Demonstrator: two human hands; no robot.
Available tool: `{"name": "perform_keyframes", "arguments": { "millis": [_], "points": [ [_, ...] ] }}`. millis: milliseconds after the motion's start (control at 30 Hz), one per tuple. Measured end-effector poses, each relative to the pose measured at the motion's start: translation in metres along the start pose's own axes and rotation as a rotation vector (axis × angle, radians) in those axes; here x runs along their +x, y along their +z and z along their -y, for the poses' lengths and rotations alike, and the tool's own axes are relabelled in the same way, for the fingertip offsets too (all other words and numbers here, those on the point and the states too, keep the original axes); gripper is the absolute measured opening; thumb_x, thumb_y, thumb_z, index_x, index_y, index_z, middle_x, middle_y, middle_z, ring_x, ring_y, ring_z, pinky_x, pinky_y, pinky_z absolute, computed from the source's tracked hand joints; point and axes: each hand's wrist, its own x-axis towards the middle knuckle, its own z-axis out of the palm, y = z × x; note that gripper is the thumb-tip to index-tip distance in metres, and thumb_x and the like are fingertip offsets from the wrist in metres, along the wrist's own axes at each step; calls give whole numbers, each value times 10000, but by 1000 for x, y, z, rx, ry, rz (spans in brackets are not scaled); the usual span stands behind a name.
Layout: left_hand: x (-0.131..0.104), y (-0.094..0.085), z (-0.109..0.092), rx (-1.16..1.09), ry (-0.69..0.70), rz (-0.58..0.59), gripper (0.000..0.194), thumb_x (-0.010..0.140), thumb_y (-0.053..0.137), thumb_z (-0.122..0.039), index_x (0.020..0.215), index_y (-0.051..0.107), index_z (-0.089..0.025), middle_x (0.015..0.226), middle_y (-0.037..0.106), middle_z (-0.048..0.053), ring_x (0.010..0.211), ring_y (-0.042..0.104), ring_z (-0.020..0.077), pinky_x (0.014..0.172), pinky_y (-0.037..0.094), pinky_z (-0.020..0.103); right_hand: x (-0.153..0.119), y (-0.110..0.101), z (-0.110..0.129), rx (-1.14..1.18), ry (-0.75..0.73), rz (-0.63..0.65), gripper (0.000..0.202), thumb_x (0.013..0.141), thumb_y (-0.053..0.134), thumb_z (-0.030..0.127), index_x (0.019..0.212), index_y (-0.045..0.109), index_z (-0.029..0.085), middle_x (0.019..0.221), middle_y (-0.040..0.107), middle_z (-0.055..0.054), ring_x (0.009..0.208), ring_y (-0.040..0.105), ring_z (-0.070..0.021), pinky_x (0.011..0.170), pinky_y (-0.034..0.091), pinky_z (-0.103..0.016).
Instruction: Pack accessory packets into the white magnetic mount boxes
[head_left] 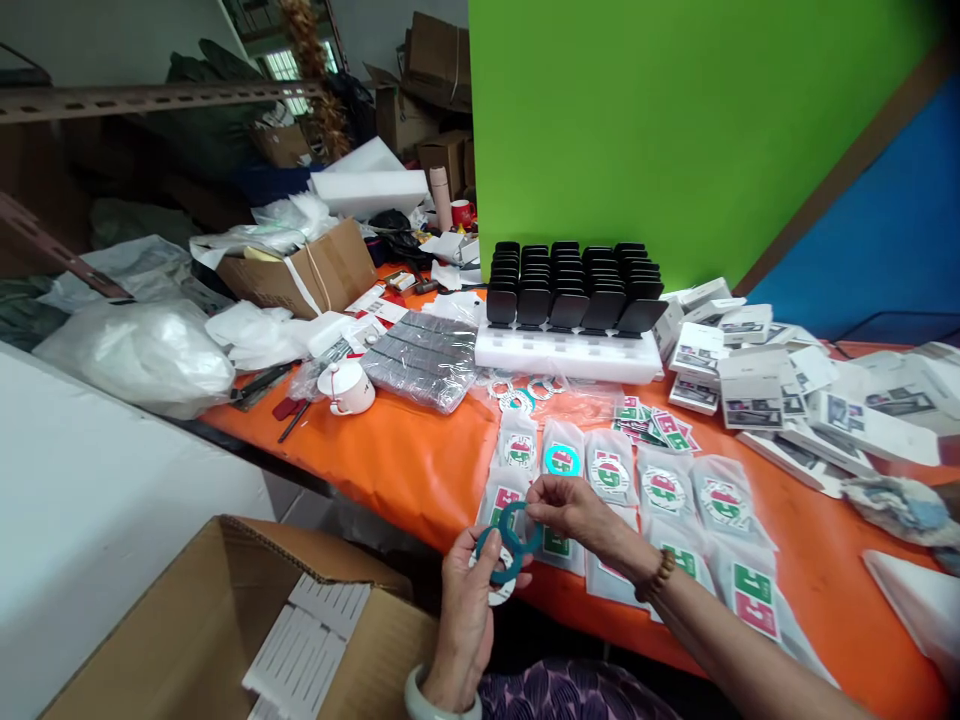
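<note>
My left hand [463, 590], a pale bangle on its wrist, grips a small stack of flat rings, teal on top and white beneath [501, 592]. Between the fingers of my right hand [571, 512] is a teal ring [520, 528], overlapping that stack. Below and beyond my hands lie two rows of frosted pouches with red and green printed cards. A bright teal ring [562, 460] rests on one pouch [564, 436]; white printed rings [609, 474] lie on others in the back row. More loose rings [516, 400] sit behind them.
Black stands [570, 290] fill a white foam block [567, 354] at the back. White boxes [757, 390] pile up at right, beside spread cards [657, 428]. A lidded white mug [346, 387] and wrapped grey sheets [420, 358] are left. An open carton [180, 620] stands by the table edge.
</note>
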Motion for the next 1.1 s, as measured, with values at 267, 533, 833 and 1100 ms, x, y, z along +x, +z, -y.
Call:
{"name": "perform_keyframes", "arguments": {
  "millis": [267, 533, 833, 1100],
  "points": [
    [-7, -35, -1, 13, -1, -117, 430, 586, 828, -444, 785, 597, -140, 683, 699, 20, 654, 712, 205, 528, 533, 235, 24, 9, -17, -205, -116, -202, 109, 688, 623, 262, 647, 552, 190, 593, 544, 31, 557, 479, -119, 548, 364, -249],
    [-15, -30, -2, -16, -15, -45, 435, 640, 782, -487, 833, 577, -155, 740, 704, 21, 721, 720, 221, 603, 555, 273, 7, 21, -7, -664, -276, -335, 88, 822, 554, 237, 783, 611, 183, 827, 614, -52, 747, 555, -184, 708, 403, -308],
    [-20, 7, 16, 228, -49, 181, 435, 719, 675, -568, 842, 525, -179, 715, 676, 18, 674, 711, 200, 459, 481, 198, -51, 9, -17, 38, -16, 86, 187, 720, 673, 344, 731, 583, 180, 646, 558, 24, 578, 470, -106, 571, 373, -242],
    [-20, 6, 19, 213, -133, 141, 476, 702, 671, -593, 872, 499, -184, 680, 703, 33, 657, 717, 218, 495, 505, 233, -42, -33, -43, 22, -27, -236, 246, 663, 681, 390, 729, 549, 192, 575, 477, 54, 514, 406, -96, 508, 309, -240]
  ]
}}
